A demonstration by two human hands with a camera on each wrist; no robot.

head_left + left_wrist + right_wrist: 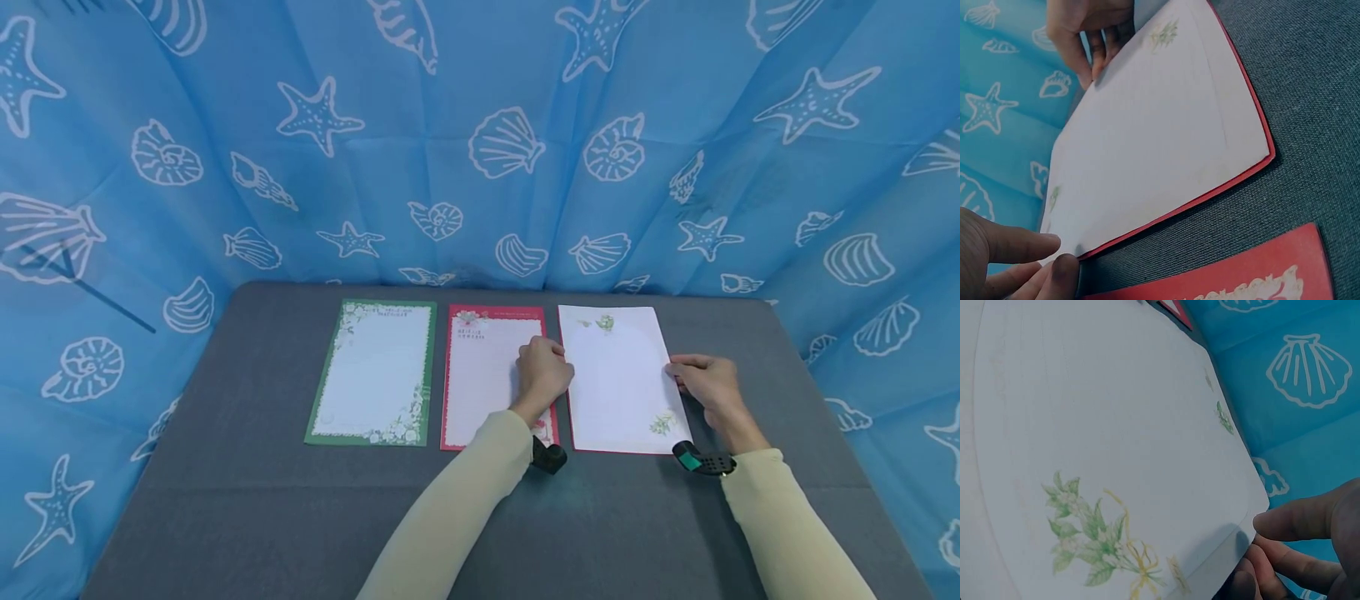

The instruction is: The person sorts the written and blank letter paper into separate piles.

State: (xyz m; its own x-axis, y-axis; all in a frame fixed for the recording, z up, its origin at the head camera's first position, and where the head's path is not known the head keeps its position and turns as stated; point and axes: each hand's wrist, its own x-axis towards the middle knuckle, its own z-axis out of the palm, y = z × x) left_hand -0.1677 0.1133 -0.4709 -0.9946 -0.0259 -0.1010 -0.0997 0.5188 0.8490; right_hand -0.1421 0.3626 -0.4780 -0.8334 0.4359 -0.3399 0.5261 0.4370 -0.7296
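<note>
White letter paper (622,375) with small green leaf prints lies at the right of a row of sheets. A red edge shows under it along its left and bottom sides. My left hand (543,371) pinches its left edge, reaching over the red-bordered sheet (480,383). At the opposite edge, my right hand (708,383) grips the paper, thumb (1285,519) on top and other fingers curled below. In the right wrist view, a printed leafy sprig with a yellow ribbon shows on the letter paper (1116,394).
Farther left lies a green-bordered sheet (375,375) with white flowers and a little writing at its top. All the sheets rest on a dark grey cloth-covered table (300,517). A blue curtain (420,175) with shells and starfish hangs behind and at both sides.
</note>
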